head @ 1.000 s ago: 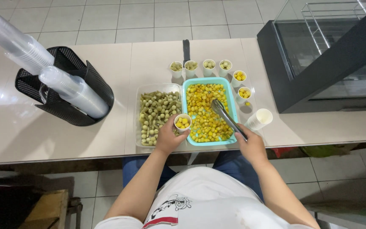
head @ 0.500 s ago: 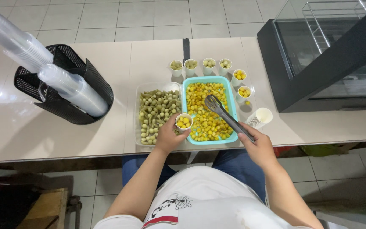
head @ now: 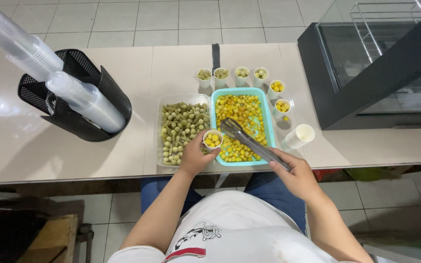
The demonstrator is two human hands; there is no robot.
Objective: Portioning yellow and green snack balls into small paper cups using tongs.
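The left hand (head: 194,157) was wrapped around a small white cup (head: 213,139) partly filled with yellow pieces, holding it over the seam between the two trays. The right hand (head: 296,174) gripped the handle end of metal tongs (head: 249,141), whose tips reached into the teal tray (head: 268,127) of yellow food; whether the tips pinched anything could not be told. Just left of it lay a clear tray (head: 159,127) of green pieces.

Beyond the trays ran a row of small filled cups (head: 242,73), green ones first, then two yellow ones (head: 279,95) curving down the right side. A stack of empty white cups (head: 298,136) lay on its side beside the teal tray. A dark knife (head: 215,56) rested behind the row.

All sat on a pale glossy counter (head: 118,156) above a light tiled floor (head: 137,19). At the left stood a black mesh holder (head: 81,119) with long sleeves of clear plastic cups (head: 86,100). At the right stood a black glass-topped display case (head: 381,73).
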